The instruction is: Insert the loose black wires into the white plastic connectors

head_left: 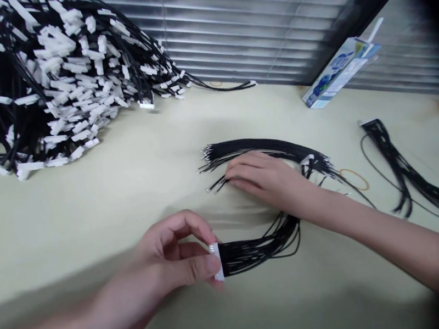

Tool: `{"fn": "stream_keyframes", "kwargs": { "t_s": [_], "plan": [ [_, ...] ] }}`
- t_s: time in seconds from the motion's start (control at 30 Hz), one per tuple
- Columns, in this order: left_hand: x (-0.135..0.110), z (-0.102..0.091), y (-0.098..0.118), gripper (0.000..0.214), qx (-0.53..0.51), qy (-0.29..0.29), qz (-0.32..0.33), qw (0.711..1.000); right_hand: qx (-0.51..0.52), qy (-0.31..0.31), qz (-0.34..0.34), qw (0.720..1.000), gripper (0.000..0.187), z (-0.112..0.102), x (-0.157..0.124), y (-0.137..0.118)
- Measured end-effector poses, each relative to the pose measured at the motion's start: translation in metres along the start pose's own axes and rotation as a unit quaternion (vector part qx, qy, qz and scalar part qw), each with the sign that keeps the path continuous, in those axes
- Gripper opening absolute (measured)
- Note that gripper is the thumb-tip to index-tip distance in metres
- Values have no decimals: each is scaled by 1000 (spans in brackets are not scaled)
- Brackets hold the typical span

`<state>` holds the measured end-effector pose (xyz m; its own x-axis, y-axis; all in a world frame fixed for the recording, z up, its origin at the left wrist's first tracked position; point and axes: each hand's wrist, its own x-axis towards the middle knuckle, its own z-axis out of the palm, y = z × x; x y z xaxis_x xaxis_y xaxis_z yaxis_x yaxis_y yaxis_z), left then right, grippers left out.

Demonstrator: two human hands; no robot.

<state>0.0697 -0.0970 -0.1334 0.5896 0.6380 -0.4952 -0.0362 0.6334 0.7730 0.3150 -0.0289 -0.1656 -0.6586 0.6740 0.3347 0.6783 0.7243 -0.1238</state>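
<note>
My left hand pinches a white connector between thumb and fingers near the table's front. Black wires run from that connector and curve up to the right. My right hand lies palm down on a loose bundle of black wires, its fingertips touching the bare metal-tipped ends at the left. A second small white connector shows just beyond the right hand's knuckles.
A big heap of black harnesses with white connectors fills the back left. A blue and white box leans at the back right. Another black wire bundle and a rubber band lie at right. Window blinds stand behind the table.
</note>
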Motion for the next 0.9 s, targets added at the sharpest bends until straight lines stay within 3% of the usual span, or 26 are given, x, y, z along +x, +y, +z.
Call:
{"fn": "stream_keyframes", "kwargs": {
  "t_s": [0.43, 0.67, 0.9],
  "plan": [
    [-2, 1, 1, 15, 4, 5, 0, 1000, -31, -3, -49, 998, 26, -6, -7, -3],
    [-3, 0, -1, 16, 0, 2, -4, 1000, -29, 51, -18, 998, 19, 1, -4, -4],
    [-3, 0, -1, 16, -2, 6, -4, 1000, -38, 38, -12, 998, 22, 0, -3, -4]
  ]
}}
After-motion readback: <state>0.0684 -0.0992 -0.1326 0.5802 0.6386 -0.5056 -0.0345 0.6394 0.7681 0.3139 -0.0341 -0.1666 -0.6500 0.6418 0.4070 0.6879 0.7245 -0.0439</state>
